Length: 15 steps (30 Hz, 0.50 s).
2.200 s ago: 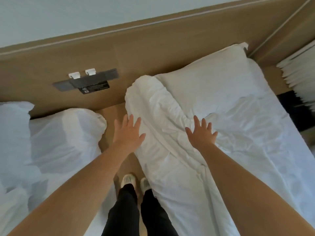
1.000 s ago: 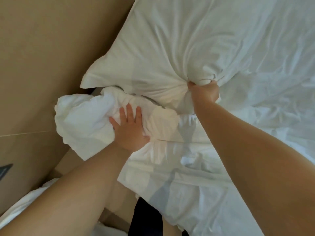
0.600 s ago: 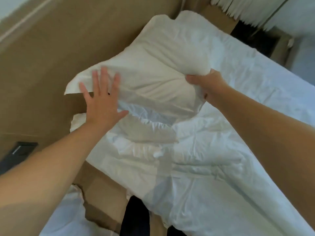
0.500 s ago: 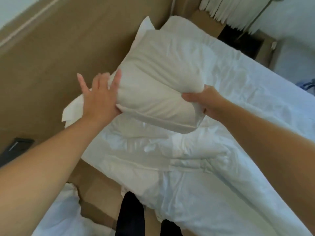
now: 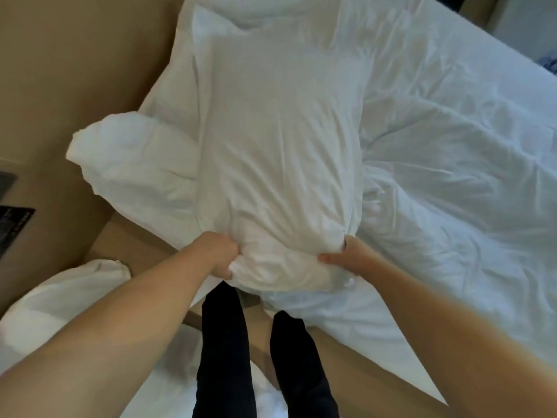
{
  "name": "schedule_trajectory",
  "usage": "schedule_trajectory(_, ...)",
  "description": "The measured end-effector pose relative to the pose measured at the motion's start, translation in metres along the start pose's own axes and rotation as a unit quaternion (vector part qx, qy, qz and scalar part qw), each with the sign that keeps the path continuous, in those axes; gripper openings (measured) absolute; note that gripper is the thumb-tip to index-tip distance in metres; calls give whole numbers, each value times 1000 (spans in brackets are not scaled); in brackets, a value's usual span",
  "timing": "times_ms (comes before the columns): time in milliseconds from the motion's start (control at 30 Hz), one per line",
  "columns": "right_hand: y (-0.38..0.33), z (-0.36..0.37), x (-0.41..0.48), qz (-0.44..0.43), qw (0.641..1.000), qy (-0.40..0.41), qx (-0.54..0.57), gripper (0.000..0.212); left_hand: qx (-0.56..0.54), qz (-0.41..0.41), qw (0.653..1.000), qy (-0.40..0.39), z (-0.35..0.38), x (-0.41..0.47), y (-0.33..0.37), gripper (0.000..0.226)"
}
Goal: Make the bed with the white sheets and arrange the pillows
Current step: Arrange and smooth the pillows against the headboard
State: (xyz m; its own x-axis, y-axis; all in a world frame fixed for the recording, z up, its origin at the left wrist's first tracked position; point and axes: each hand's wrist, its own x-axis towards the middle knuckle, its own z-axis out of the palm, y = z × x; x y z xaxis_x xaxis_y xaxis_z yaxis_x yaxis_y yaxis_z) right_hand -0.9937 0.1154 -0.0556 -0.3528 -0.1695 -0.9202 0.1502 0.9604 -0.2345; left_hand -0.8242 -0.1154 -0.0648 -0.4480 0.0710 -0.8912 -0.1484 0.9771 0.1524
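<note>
A large white pillow (image 5: 280, 140) fills the middle of the view, lifted lengthwise above the bed. My left hand (image 5: 218, 254) grips its near left corner and my right hand (image 5: 346, 257) grips its near right corner, both with fingers dug into the fabric. Under and to the right lies the crumpled white sheet (image 5: 452, 164) of the bed. A bunched white sheet corner (image 5: 129, 158) sticks out at the left, by the headboard. Another pillow edge (image 5: 256, 7) shows at the top.
The tan wooden headboard panel (image 5: 75, 55) runs along the left. A second bed with white bedding (image 5: 60, 300) lies at the lower left. My dark-trousered legs (image 5: 229, 357) stand in the narrow gap between the beds. A dark wall plate (image 5: 12, 224) sits at the far left.
Both hands have shifted from the pillow's sides to its near corners and pulled it toward me. The view has tilted down over the bed.
</note>
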Motion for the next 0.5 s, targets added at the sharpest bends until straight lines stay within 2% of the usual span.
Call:
schedule_trajectory(33,-5,-3,-1,14,1000,-7,-4,84,-33,-17,999,-2,-3,2,-4,39)
schedule_trajectory(100,-16,-16,1,15,999,2,34,91,-180,-75,977,91,-13,4,-19,50)
schedule_trajectory(167,-35,-33,9,-8,994,35,101,101,-332,-149,905,222,-32,10,-43,70)
schedule_trajectory(200,-45,-39,16,-13,990,53,131,104,-405,-177,860,255,-41,15,-53,84)
schedule_trajectory(267,-67,-44,36,-10,982,77,172,110,-532,-214,773,272,-58,32,-71,107)
schedule_trajectory(333,-86,-39,68,-6,974,85,208,116,-619,-233,707,251,-65,61,-88,119)
schedule_trajectory(400,-99,-26,102,4,970,112,217,124,-674,-231,664,228,-63,94,-100,127)
schedule_trajectory(500,-102,-1,140,40,965,180,186,124,-700,-246,640,199,-47,130,-102,132)
